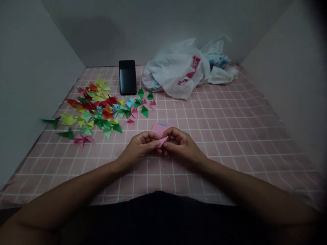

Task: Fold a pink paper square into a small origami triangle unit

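— Head view: what do we have around us?
— One phone [127,77] upper centre, one plastic bag [176,69] to its right, a heap of folded papers [98,107] at centre left, too many for us to count. Nothing blocks our hands.
— And the grip?
— Our left hand [139,146] and right hand [180,143] meet mid-frame, fingertips pinching one pink paper [162,140] between them; pink sheets [160,128] lie just behind.

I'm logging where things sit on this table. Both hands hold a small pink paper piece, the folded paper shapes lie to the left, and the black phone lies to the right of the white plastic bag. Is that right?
Not quite. In the head view the black phone lies to the left of the white plastic bag, not the right. The rest holds: left hand and right hand both hold the small pink paper piece, and the folded paper shapes lie to the left.
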Demonstrator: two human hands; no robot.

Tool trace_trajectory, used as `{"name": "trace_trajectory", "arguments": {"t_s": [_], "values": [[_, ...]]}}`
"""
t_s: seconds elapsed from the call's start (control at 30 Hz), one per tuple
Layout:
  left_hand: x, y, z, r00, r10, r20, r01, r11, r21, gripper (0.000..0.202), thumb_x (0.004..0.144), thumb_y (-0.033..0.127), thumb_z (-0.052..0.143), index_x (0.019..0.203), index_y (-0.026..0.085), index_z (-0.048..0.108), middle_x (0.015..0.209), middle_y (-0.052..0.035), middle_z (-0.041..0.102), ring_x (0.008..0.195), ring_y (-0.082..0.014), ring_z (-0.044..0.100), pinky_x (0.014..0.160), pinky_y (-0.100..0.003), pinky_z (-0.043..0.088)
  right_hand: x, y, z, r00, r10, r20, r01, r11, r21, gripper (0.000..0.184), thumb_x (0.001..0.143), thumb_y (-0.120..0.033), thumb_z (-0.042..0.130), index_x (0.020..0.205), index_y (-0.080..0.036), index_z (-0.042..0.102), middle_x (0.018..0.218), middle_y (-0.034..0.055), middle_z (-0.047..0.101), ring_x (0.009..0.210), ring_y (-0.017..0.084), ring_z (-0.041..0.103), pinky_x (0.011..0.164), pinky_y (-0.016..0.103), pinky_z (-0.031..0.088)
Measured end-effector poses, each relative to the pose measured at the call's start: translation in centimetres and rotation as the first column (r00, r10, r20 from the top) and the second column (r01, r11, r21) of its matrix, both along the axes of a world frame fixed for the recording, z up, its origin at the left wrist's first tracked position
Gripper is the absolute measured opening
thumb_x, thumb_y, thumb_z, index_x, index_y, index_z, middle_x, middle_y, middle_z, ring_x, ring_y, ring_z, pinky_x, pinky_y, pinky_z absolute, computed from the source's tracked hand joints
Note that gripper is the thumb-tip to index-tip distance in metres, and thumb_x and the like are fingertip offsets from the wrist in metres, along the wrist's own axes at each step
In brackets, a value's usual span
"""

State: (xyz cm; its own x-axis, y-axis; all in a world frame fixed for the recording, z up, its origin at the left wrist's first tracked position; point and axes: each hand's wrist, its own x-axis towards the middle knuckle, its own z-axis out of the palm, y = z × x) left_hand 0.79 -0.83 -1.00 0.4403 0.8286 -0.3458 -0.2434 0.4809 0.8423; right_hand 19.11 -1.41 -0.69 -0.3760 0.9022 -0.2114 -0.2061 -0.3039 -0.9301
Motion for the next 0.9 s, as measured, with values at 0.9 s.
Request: {"name": "trace_trajectory", "arguments": {"t_s": [0.9], "values": [[-0.02, 0.09, 0.30, 0.994, -0.104, -0.035, 0.104, 0.995, -0.003, 0.026, 0.075, 0.031, 0.085, 0.085, 0.013, 0.069, 0.075, -0.0019, 0.073, 0.070, -0.0121, 0.069, 0.074, -0.026, 0.053, -0.23, -0.42, -0.30, 0.999, 0.030, 0.033, -0.033, 0.996, 0.080, 0.025, 0.081, -0.027, 0.070, 0.096, -0.022, 0.050, 0.073, -0.0043, 0.059, 0.059, 0.011, 0.058, 0.054, 0.024, 0.046]]}}
